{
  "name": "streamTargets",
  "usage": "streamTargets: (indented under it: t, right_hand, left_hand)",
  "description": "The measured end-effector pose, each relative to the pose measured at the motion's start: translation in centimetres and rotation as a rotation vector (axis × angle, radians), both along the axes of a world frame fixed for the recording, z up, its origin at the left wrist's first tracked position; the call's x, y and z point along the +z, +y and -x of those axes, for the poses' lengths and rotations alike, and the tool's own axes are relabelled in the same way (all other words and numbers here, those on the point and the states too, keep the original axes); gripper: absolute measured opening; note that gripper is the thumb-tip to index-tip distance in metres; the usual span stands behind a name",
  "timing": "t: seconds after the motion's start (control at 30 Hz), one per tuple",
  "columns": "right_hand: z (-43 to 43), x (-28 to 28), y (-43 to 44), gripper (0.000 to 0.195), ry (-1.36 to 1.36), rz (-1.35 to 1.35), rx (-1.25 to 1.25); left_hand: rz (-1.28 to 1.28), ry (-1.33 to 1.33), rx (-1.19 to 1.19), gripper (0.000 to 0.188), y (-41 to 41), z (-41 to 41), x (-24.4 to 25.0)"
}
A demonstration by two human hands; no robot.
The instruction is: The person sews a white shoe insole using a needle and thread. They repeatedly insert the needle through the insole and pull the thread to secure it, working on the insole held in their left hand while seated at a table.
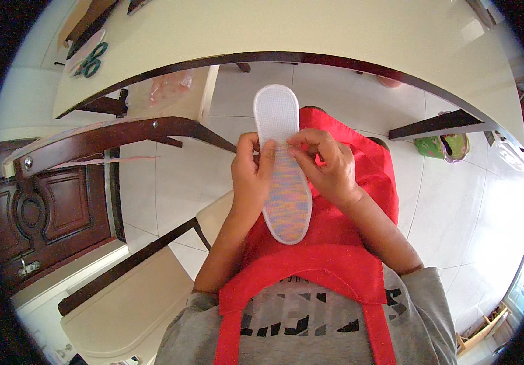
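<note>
A shoe insole of woven mesh lies upright in the view above my lap, over a red apron. Its upper part is plain white; multicoloured yarn stitching covers the lower part. My left hand grips its left edge, thumb on top and fingers behind. At the right edge, where the coloured stitching begins, is my right hand, with thumb and forefinger pinched together. Whether a needle or yarn is between those fingertips is too small to tell.
A cream table with a dark edge stands before me, bearing green-handled scissors at its left. Yarn strands hang by a dark wooden chair rail on the left. Another chair is at lower left; a green bin stands at right.
</note>
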State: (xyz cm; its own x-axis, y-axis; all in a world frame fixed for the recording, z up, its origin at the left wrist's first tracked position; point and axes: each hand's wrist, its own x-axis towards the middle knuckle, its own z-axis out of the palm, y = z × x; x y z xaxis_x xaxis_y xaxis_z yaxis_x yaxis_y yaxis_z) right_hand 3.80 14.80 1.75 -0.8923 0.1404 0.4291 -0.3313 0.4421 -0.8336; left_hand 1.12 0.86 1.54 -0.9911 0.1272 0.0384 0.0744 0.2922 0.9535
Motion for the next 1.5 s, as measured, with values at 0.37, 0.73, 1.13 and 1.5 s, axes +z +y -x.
streamTargets:
  t: [0.37, 0.73, 1.13, 1.5]
  right_hand:
    - [-0.2, 0.9, 0.2, 0.026, -0.113, 0.212, -0.053]
    - [-0.3, 1.0, 1.6, 0.017, -0.521, 1.075, 0.188]
    - [-2.7, 4.0, 6.9, 0.016, -0.432, 1.038, 0.049]
    - [-1.2, -1.5, -0.9, 0.017, -0.567, 0.526, -0.037]
  left_hand:
    - [-0.011, -0.106, 0.006, 0.020, 0.6, -0.4, 0.0]
    - [-0.171, -0.118, -0.014, 0.022, 0.2, -0.2, -0.3]
    - [0.028, 0.044, 0.047, 0.020, -2.5, 1.5, -2.4]
    - [0.140, 0.191, 0.068, 0.026, 0.9, -0.1, -0.4]
